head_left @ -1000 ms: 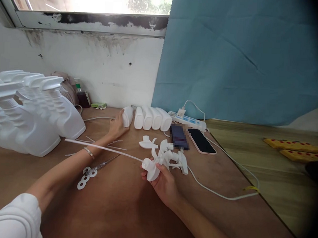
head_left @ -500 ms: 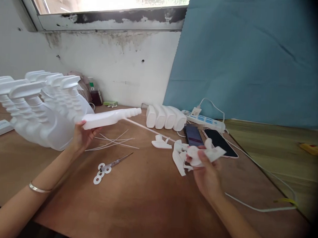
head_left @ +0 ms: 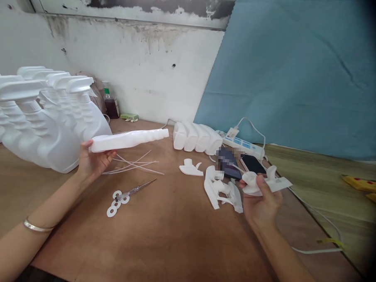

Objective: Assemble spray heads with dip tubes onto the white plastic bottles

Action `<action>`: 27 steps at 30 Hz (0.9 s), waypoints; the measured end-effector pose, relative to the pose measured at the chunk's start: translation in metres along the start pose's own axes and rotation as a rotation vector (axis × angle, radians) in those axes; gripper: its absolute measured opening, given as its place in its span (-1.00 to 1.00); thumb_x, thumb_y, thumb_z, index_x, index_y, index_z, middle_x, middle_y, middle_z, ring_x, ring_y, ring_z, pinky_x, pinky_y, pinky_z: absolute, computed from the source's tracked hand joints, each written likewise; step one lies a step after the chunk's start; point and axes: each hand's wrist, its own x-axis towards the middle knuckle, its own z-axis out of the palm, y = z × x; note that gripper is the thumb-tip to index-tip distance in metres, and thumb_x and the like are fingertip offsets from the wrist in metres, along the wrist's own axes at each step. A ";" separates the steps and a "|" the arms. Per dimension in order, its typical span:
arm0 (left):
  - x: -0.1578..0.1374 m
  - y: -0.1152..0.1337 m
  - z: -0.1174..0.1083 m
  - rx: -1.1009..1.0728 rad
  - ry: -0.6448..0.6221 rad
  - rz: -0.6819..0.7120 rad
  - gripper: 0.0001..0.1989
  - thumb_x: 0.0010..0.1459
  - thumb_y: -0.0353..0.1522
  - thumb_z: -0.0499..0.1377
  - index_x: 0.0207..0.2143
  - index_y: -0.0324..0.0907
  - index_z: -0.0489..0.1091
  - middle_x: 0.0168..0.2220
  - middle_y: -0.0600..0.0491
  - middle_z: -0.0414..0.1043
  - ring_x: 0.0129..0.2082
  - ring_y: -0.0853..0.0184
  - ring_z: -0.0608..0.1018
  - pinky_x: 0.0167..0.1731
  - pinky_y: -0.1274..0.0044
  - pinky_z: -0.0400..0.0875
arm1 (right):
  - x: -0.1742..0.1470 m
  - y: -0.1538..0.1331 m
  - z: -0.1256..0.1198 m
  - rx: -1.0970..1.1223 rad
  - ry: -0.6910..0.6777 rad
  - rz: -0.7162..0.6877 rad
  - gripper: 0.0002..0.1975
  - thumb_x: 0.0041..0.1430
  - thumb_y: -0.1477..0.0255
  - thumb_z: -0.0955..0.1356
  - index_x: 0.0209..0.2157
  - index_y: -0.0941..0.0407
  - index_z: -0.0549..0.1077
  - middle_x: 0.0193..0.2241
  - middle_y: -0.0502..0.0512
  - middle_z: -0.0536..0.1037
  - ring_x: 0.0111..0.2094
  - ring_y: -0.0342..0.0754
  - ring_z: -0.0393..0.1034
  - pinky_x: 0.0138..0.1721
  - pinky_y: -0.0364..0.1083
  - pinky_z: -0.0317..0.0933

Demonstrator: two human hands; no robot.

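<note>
My left hand (head_left: 95,164) is closed around the base end of a white plastic spray bottle (head_left: 128,139), held sideways above the table with its open neck toward the right. In my right hand (head_left: 263,198) is a white trigger spray head (head_left: 276,184), with a thin dip tube (head_left: 236,167) pointing up and left from it. The tube's far end is hard to make out over the phone behind. Just left of my right hand, several loose white spray heads (head_left: 212,188) lie on the table, and another spray head (head_left: 190,168) rests farther left.
Several assembled spray bottles (head_left: 67,127) stand at the left. Thin tubes (head_left: 137,166), a screwdriver (head_left: 136,190) and white ring washers (head_left: 112,211) lie mid-table. Toward the back are white bottles lying down (head_left: 194,137), a power strip (head_left: 244,146) and phones (head_left: 252,163).
My right hand has moved right with the spray head, and its dip tube has come away from the bottle. The bottle in my left hand has shifted slightly left. The view has tilted down.
</note>
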 end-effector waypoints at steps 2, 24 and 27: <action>0.000 0.000 0.000 0.005 -0.006 -0.006 -0.67 -0.05 -0.22 0.09 -0.26 -0.25 0.30 -0.32 0.02 0.44 -0.37 0.38 0.48 -0.43 0.62 0.50 | 0.000 0.001 -0.001 0.005 -0.017 0.019 -0.89 -0.13 0.42 0.41 -0.49 0.06 0.40 -0.55 -0.03 0.46 -0.58 -0.10 0.31 -0.61 -0.11 0.18; -0.024 -0.028 -0.002 0.227 -0.310 -0.335 -0.48 -0.06 -0.25 0.08 -0.01 -0.23 0.25 -0.19 -0.04 0.47 -0.15 0.11 0.48 -0.29 0.41 0.47 | -0.077 0.009 0.020 -0.379 -0.609 -0.055 -0.70 0.01 0.48 0.39 -0.20 0.03 0.27 -0.15 0.05 0.34 -0.09 -0.07 0.26 -0.09 -0.08 0.18; -0.023 -0.029 -0.007 0.217 -0.356 -0.415 -0.40 -0.06 -0.27 0.07 0.09 -0.19 0.16 -0.14 0.00 0.46 -0.10 0.12 0.46 -0.22 0.40 0.44 | -0.079 0.009 0.019 -0.428 -0.656 -0.116 -0.73 0.03 0.52 0.37 -0.23 0.03 0.26 -0.19 0.05 0.35 -0.11 -0.07 0.26 -0.10 -0.07 0.17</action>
